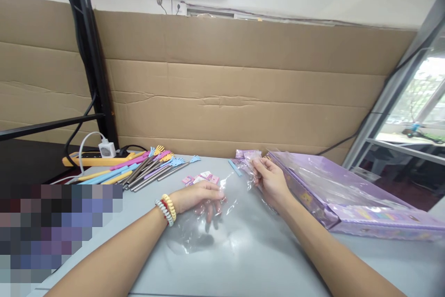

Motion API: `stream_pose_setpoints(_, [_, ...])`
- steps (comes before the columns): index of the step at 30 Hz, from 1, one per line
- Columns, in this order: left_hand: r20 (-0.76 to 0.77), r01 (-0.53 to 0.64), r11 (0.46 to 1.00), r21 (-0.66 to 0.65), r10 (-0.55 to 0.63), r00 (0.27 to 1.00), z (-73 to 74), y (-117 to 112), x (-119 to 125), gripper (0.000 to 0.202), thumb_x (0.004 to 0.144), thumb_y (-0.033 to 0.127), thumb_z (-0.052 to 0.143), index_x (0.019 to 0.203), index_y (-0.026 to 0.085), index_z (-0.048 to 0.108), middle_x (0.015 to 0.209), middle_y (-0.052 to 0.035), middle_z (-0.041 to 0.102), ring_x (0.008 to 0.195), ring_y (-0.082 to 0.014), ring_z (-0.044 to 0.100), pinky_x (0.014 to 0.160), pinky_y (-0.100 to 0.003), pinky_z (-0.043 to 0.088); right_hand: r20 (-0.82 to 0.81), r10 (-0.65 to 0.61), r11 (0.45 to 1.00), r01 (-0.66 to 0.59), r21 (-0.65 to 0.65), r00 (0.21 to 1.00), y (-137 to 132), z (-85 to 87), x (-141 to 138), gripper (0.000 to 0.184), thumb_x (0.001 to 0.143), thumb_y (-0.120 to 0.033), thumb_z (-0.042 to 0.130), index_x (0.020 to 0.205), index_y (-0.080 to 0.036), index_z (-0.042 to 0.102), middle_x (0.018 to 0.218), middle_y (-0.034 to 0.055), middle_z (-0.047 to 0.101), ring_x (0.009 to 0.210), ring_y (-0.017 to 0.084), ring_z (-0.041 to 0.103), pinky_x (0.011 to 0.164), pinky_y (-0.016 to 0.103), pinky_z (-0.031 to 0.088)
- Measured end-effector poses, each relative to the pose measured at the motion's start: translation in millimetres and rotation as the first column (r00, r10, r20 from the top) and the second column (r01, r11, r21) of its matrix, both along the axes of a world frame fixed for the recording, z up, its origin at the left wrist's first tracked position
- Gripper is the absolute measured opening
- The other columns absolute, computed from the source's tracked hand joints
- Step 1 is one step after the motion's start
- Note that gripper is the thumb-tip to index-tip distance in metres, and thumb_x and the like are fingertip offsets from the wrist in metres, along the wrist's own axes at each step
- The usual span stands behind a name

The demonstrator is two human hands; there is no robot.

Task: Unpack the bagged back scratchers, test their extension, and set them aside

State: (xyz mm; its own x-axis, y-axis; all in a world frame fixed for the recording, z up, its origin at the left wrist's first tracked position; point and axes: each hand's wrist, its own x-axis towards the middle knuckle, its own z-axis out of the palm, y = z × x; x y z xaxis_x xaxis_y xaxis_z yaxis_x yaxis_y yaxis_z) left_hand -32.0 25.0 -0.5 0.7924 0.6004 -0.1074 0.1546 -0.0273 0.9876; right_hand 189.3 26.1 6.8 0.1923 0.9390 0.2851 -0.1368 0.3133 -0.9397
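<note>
A crumpled clear plastic bag [198, 236] spreads over the grey table between my hands. My left hand [201, 195], with coiled bands and beads on its wrist, has its fingers apart, and some show through the film. My right hand [271, 179] is closed, pinching the bunched film between thumb and fingers. Just beyond it lie a small purple packet [243, 154] and a light blue strip [235, 167], partly behind the film. Small pink and white printed pieces [201, 178] rest behind my left hand.
Metal rods with colourful hand-shaped ends [149, 167], like back scratchers, are heaped at the left. Behind them is a yellow power strip [79, 160] with a white charger [107, 149]. A large purple box [368, 225] under clear film occupies the right. Cardboard [243, 84] walls the back.
</note>
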Motion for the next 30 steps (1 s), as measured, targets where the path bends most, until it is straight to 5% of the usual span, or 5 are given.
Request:
stream_pose_setpoints(5, [0.195,-0.075,0.996,-0.050,0.084,0.977,-2.7,4,2,0.042,0.073,0.054,0.054,0.087,0.014,0.056,0.064,-0.0029,0.060,0.046,-0.0112,0.054,0.040,-0.022,0.036,0.173,0.299,0.953,-0.284,-0.103,0.938,-7,0.2,-2,0.038,0.067,-0.048,0.067,0.060,-0.017,0.046,0.050,-0.0040,0.049,0.041,0.007,0.042,0.041,0.021,0.031])
stream_pose_setpoints(11, [0.097,-0.023,0.998,-0.063,0.029,0.995,-7.1,5,3,0.047,0.075,0.059,0.050,0.083,0.014,0.054,0.068,-0.0047,0.061,0.049,-0.0111,0.055,0.042,-0.022,0.039,0.412,0.600,0.800,-0.515,-0.307,0.686,-15,-7.2,-9,0.031,0.069,-0.045,0.065,0.073,-0.017,0.053,0.048,-0.0061,0.047,0.043,0.007,0.041,0.044,0.021,0.030])
stream_pose_setpoints(14, [0.019,-0.023,1.000,0.002,0.023,1.000,-7.0,4,4,0.042,0.074,0.055,0.055,0.085,0.014,0.052,0.069,-0.0034,0.061,0.051,-0.0105,0.055,0.043,-0.021,0.039,0.626,0.480,0.872,-0.409,-0.268,0.614,-13,-12.0,-10,0.024,0.072,-0.039,0.063,0.075,-0.017,0.055,0.050,-0.0052,0.047,0.045,0.008,0.041,0.044,0.021,0.029])
stream_pose_setpoints(19, [-0.097,-0.044,0.993,0.109,0.055,0.994,-9.8,6,8,0.038,0.074,0.052,0.056,0.079,0.015,0.051,0.065,-0.0005,0.060,0.048,-0.0087,0.053,0.044,-0.022,0.040,0.851,0.043,0.976,-0.203,0.076,0.524,-9,-19.1,-8,0.018,0.072,-0.025,0.060,0.089,-0.020,0.058,0.060,-0.0019,0.055,0.054,0.012,0.048,0.052,0.024,0.033])
stream_pose_setpoints(30, [-0.019,-0.127,0.992,-0.025,0.127,0.992,-13.7,10,9,0.045,0.078,0.058,0.042,0.093,0.016,0.047,0.062,-0.0009,0.060,0.047,-0.0118,0.055,0.041,-0.022,0.041,0.825,0.269,0.914,-0.403,-0.055,0.497,-21,-11.3,-17,0.012,0.078,-0.026,0.053,0.073,-0.019,0.061,0.058,-0.0021,0.050,0.055,0.011,0.041,0.053,0.024,0.032])
